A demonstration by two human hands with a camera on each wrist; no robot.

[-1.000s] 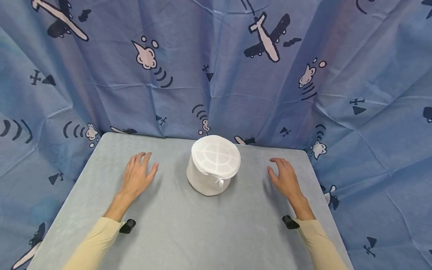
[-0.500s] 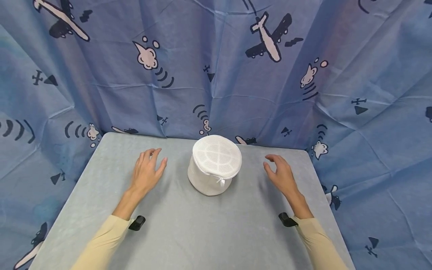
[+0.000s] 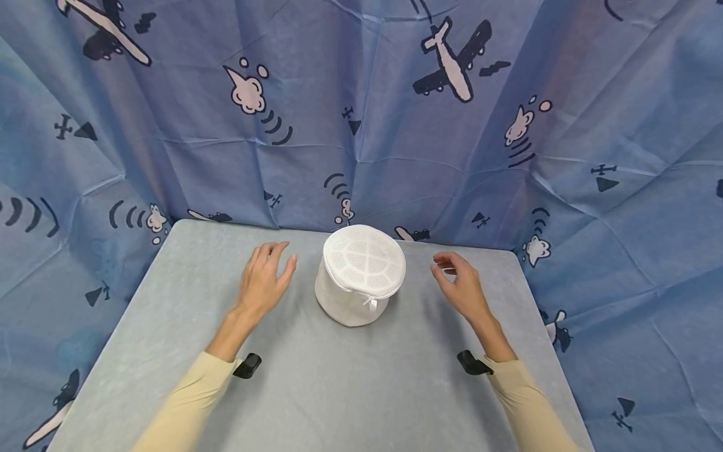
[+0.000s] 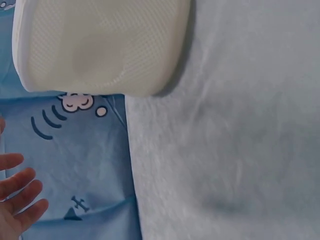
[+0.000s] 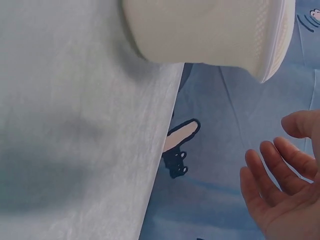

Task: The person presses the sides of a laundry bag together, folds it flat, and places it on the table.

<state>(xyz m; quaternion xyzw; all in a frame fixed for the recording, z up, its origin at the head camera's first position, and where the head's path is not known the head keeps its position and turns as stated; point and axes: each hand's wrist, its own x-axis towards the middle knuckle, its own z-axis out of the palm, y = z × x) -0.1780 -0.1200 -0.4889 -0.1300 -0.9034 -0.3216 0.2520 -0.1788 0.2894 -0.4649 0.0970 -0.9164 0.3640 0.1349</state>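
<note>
A white mesh laundry wash bag [image 3: 364,262], round like a drum, stands on the table near its far edge. Its flat lid is ringed by a zipper, and a small white ribbon tab [image 3: 372,304] hangs at the front. To the left of the bag, my left hand [image 3: 263,279] hovers with fingers spread and relaxed, holding nothing. My right hand [image 3: 462,287] is raised on the other side, fingers loosely bent and apart from the bag. Both wrist views show the bag's side, with the left fingers [image 4: 22,192] and right fingers [image 5: 272,172] away from it.
The table [image 3: 339,389] has a pale grey-blue cloth top. A blue curtain [image 3: 305,125] printed with airplanes hangs behind the far edge and along both sides. Each wrist carries a small black camera, the left camera [image 3: 247,365] and the right camera [image 3: 473,363].
Both hands have moved inward toward the bag, the left hand farther than the right. The bag stays where it was on the table.
</note>
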